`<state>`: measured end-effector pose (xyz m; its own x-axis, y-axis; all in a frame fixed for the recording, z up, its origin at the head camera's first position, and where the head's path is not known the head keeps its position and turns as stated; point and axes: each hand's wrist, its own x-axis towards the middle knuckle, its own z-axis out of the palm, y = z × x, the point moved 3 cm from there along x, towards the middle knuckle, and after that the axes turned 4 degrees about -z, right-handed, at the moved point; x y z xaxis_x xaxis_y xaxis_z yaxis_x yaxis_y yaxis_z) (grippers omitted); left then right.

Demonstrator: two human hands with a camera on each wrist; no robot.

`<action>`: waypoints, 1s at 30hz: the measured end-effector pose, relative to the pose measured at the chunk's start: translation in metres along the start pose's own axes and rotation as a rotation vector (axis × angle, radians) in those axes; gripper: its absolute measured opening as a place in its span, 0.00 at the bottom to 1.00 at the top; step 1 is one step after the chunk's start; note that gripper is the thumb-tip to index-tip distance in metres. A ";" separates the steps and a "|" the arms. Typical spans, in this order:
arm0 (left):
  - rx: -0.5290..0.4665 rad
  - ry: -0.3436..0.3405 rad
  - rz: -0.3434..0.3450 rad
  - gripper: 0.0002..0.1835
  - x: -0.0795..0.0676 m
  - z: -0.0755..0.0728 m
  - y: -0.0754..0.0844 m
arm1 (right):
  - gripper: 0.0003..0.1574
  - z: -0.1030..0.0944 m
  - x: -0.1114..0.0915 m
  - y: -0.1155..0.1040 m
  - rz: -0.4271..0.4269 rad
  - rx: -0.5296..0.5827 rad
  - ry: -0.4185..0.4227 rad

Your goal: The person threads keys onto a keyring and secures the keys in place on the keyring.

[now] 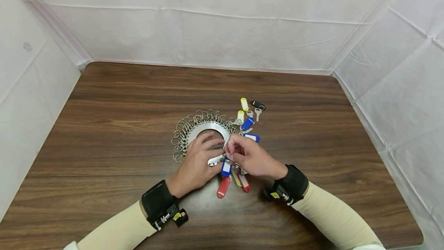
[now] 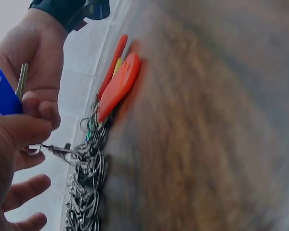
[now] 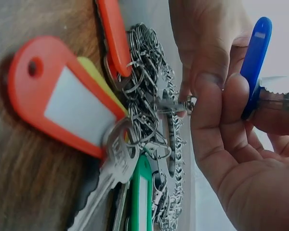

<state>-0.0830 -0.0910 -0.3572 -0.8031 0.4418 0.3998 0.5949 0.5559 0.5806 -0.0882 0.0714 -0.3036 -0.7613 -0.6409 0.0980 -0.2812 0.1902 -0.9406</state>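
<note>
A flat silver key-holder ring (image 1: 197, 129) lies on the table, fringed with small snap hooks and rings. My left hand (image 1: 197, 161) reaches over its near side, the outer fingers spread. In the left wrist view, its thumb and index finger pinch the ringed end of a snap hook (image 2: 62, 151). My right hand (image 1: 258, 159) meets it there, fingertips pinching by a blue key tag (image 1: 226, 168) and its key (image 3: 277, 84). The fingers hide the tag's split ring. Red tags (image 1: 223, 187), a yellow tag (image 1: 236, 178) and a green tag (image 3: 142, 195) hang at the holder's near edge.
Beyond the right hand lie loose tagged keys: yellow tags (image 1: 244, 104), blue tags (image 1: 248, 123) and a black tag (image 1: 258, 105). The brown wooden table (image 1: 121, 107) is enclosed by white sheeting (image 1: 215, 38) at the back and sides.
</note>
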 end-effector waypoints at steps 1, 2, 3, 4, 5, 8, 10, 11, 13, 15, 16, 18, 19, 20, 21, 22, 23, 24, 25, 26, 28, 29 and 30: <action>0.011 0.003 0.001 0.16 -0.001 0.000 0.000 | 0.10 0.000 0.000 0.000 0.006 0.001 0.005; 0.025 0.002 0.003 0.15 -0.001 0.000 0.001 | 0.09 0.000 -0.001 0.001 0.012 0.003 0.010; 0.040 0.000 0.007 0.15 -0.001 0.000 0.001 | 0.10 0.001 -0.001 0.001 0.018 0.016 0.008; 0.056 -0.006 0.010 0.14 -0.001 0.000 0.001 | 0.10 0.001 -0.001 0.001 0.020 0.015 0.006; 0.070 -0.015 0.013 0.12 -0.001 0.000 0.000 | 0.10 0.001 -0.002 0.001 0.016 0.013 0.002; 0.114 -0.049 0.024 0.09 0.000 -0.001 -0.001 | 0.10 0.001 -0.002 0.001 -0.016 -0.007 -0.013; 0.134 -0.074 0.031 0.08 0.001 -0.002 -0.001 | 0.11 0.001 -0.002 0.000 -0.048 -0.030 -0.026; 0.143 -0.084 0.036 0.07 0.002 -0.003 -0.001 | 0.12 0.001 -0.002 -0.001 -0.064 -0.040 -0.032; 0.153 -0.106 0.049 0.06 0.003 -0.004 -0.001 | 0.13 0.001 -0.001 -0.003 -0.086 -0.060 -0.045; 0.172 -0.123 0.063 0.06 0.003 -0.004 -0.001 | 0.13 0.001 -0.001 -0.003 -0.092 -0.070 -0.057; 0.181 -0.130 0.071 0.07 0.003 -0.004 -0.001 | 0.13 0.001 -0.002 -0.003 -0.090 -0.073 -0.060; 0.189 -0.142 0.082 0.07 0.003 -0.003 -0.002 | 0.13 0.001 -0.002 -0.001 -0.074 -0.056 -0.057; 0.195 -0.141 0.086 0.07 0.003 -0.003 -0.002 | 0.12 0.001 -0.002 0.001 -0.059 -0.036 -0.053; 0.189 -0.139 0.089 0.08 0.003 -0.003 -0.002 | 0.12 0.001 -0.002 0.003 -0.043 -0.015 -0.045; 0.177 -0.133 0.090 0.08 0.003 -0.002 -0.003 | 0.12 0.002 -0.002 0.007 -0.025 0.012 -0.037; 0.158 -0.124 0.089 0.08 0.003 -0.002 -0.003 | 0.11 0.002 -0.002 0.011 -0.008 0.045 -0.028; 0.142 -0.112 0.087 0.09 0.003 -0.002 -0.003 | 0.11 0.002 -0.002 0.016 0.011 0.077 -0.020; 0.126 -0.096 0.087 0.10 0.003 -0.002 -0.003 | 0.10 0.002 -0.003 0.021 0.033 0.105 -0.013; 0.106 -0.080 0.086 0.11 0.003 -0.002 -0.003 | 0.10 0.002 -0.003 0.025 0.047 0.125 -0.010; 0.089 -0.065 0.087 0.11 0.003 -0.002 -0.003 | 0.10 0.002 -0.004 0.028 0.059 0.139 -0.007; 0.069 -0.041 0.097 0.10 0.004 -0.003 -0.003 | 0.09 0.002 -0.004 0.034 0.078 0.157 -0.005; 0.069 -0.031 0.103 0.09 0.004 -0.003 -0.003 | 0.09 0.001 -0.004 0.035 0.084 0.157 -0.005; 0.067 -0.026 0.110 0.08 0.003 -0.003 -0.003 | 0.08 0.001 -0.004 0.036 0.088 0.156 -0.005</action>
<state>-0.0877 -0.0931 -0.3555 -0.7318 0.5209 0.4394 0.6814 0.5483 0.4848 -0.0943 0.0803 -0.3378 -0.7757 -0.6310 0.0122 -0.1197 0.1280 -0.9845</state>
